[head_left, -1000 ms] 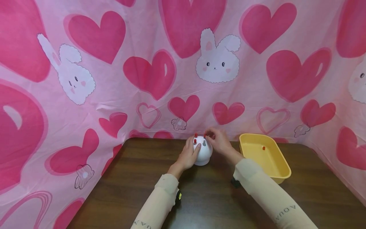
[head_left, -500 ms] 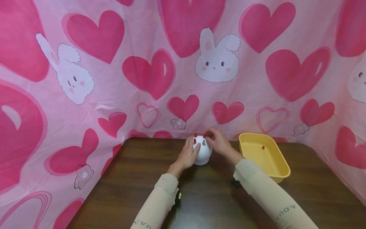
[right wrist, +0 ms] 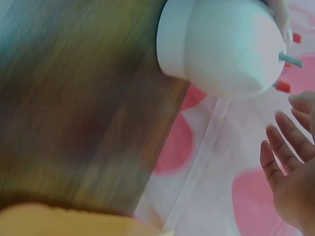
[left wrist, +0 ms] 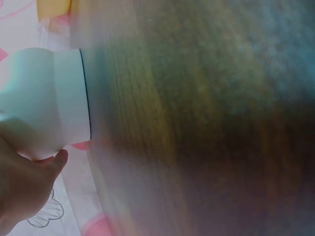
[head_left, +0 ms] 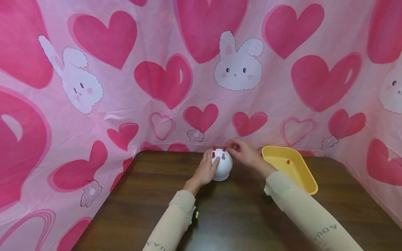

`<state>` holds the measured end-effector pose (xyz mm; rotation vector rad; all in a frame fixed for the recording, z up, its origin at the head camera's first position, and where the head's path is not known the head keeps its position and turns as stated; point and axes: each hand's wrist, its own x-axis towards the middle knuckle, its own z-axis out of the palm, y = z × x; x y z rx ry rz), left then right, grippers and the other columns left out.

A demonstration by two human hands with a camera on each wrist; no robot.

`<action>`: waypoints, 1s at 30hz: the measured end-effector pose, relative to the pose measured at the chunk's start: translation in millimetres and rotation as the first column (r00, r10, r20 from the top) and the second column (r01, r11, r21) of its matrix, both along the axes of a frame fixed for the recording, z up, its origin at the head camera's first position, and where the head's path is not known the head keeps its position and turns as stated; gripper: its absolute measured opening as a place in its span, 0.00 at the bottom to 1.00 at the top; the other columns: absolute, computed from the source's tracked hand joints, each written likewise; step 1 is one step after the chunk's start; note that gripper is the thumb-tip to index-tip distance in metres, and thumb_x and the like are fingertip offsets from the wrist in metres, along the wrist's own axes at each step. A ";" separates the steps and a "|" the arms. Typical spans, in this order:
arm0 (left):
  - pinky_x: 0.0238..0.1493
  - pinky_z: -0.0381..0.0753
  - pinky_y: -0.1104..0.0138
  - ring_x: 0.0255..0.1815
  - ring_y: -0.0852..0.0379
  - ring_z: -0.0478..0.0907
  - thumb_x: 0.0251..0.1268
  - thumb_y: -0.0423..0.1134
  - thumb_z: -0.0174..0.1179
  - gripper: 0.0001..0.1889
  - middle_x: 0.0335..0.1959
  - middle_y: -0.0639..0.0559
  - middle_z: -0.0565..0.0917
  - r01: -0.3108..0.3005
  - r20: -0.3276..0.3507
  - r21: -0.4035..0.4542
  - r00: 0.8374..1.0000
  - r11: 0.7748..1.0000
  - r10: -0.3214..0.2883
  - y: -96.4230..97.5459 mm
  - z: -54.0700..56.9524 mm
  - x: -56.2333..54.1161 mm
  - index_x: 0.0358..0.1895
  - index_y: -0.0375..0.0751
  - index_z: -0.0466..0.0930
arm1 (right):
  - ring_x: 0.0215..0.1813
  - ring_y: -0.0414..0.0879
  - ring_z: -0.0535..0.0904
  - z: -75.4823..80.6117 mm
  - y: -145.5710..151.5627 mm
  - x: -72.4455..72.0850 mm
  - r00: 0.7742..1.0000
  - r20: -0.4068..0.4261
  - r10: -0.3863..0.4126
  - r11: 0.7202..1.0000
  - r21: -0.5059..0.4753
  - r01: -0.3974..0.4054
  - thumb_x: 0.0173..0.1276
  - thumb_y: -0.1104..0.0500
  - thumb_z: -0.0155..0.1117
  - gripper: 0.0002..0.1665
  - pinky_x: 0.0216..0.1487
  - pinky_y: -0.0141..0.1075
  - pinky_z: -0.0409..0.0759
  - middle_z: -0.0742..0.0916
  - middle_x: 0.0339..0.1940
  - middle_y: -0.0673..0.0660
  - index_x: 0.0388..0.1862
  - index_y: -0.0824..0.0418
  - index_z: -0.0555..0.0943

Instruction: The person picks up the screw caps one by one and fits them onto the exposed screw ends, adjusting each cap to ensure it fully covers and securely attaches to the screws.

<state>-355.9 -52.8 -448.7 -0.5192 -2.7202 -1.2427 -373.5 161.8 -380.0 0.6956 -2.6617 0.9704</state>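
Observation:
A white round-topped holder (head_left: 224,170) on a short wide base stands near the table's far edge. Metal posts stick out of its top; three carry red caps (right wrist: 283,86), while one metal post (right wrist: 291,60) is bare. My left hand (head_left: 205,170) grips the holder from the left, thumb on its near face; most of its other fingers are hidden behind. To the right, my right hand (head_left: 246,153) is just off the holder beside the capped posts. In the right wrist view its fingers are relaxed and spread, with nothing seen between them.
A yellow tray (head_left: 296,174) stands on the table right of the holder, partly behind the right forearm. One loose red cap (head_left: 288,161) lies in it. The dark wooden table (head_left: 229,216) backs onto a pink heart-print cloth (head_left: 176,132).
My right hand has let go at the back right capped post and drawn a little to the right. The left hand keeps its grip on the holder.

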 end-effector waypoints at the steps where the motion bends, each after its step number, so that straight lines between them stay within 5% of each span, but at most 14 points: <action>1: 0.69 0.65 0.36 0.75 0.40 0.63 0.81 0.61 0.40 0.36 0.79 0.44 0.56 -0.002 0.003 -0.005 1.000 1.000 0.002 -0.1 -0.3 0.1 0.82 0.46 0.48 | 0.48 0.51 0.82 1.0 2.8 0.3 1.000 -0.004 -0.003 1.000 0.020 0.003 0.69 0.58 0.71 0.18 0.48 0.45 0.87 0.87 0.47 0.54 0.57 0.57 0.83; 10: 0.69 0.64 0.35 0.76 0.40 0.62 0.81 0.61 0.40 0.36 0.80 0.45 0.55 -0.012 -0.004 -0.007 1.000 1.000 0.012 -0.3 -0.6 0.3 0.82 0.46 0.48 | 0.46 0.51 0.82 10.8 30.5 2.3 0.998 0.015 -0.054 0.982 0.181 0.051 0.69 0.57 0.70 0.17 0.46 0.45 0.86 0.87 0.46 0.54 0.55 0.57 0.83; 21: 0.69 0.66 0.38 0.77 0.40 0.61 0.82 0.60 0.40 0.35 0.80 0.45 0.55 -0.013 -0.039 -0.021 0.999 1.000 0.012 -0.8 -4.3 -0.6 0.82 0.44 0.49 | 0.47 0.59 0.84 0.2 83.2 -13.8 0.990 -0.139 0.009 0.929 0.368 0.043 0.66 0.62 0.69 0.14 0.53 0.56 0.82 0.87 0.45 0.63 0.48 0.66 0.83; 30: 0.68 0.66 0.37 0.76 0.41 0.62 0.82 0.59 0.40 0.34 0.79 0.45 0.57 -0.016 -0.038 -0.012 0.999 1.000 0.016 0.6 -2.5 -0.4 0.81 0.45 0.50 | 0.45 0.62 0.83 1.5 119.7 -26.6 0.985 -0.169 0.037 0.900 0.434 0.041 0.61 0.64 0.71 0.11 0.54 0.59 0.79 0.87 0.39 0.64 0.42 0.68 0.83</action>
